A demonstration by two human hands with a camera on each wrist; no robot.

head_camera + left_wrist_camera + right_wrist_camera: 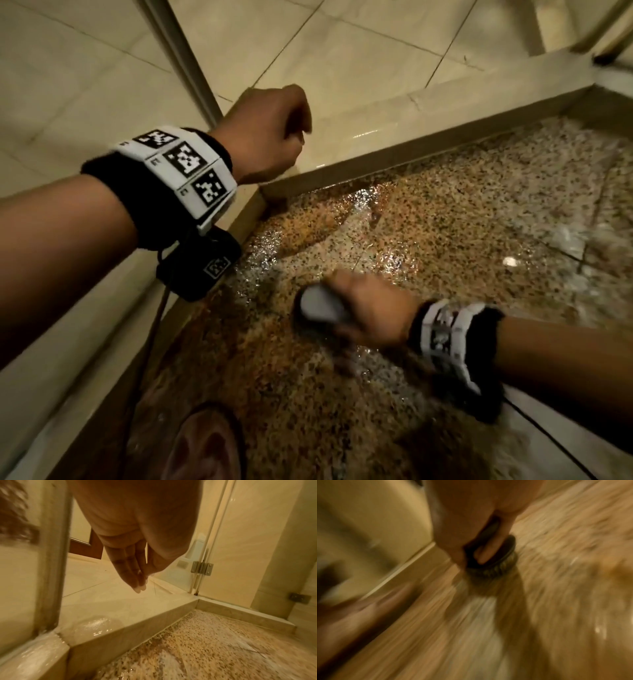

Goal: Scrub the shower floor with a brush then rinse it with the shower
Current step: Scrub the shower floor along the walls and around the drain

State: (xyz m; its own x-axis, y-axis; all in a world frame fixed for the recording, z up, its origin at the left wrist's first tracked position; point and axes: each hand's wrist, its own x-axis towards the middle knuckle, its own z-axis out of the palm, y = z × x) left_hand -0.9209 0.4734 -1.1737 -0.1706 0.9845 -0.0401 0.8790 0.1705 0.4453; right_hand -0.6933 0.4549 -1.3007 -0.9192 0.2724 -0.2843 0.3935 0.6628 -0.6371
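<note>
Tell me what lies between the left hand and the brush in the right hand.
In the head view, only wet speckled shower floor and the curb's inner edge separate the left hand from the brush.

At the lower centre of the frame, the right hand [371, 313] grips a grey-topped brush [320, 305] over the wet, speckled shower floor [479, 222]. The left hand [265, 132], upper centre, hangs with fingers loosely curled above the pale raised curb [394, 137], holding nothing. Both wrists wear black bands with checkered markers. A bare foot [205, 445] shows at the bottom edge.
</note>
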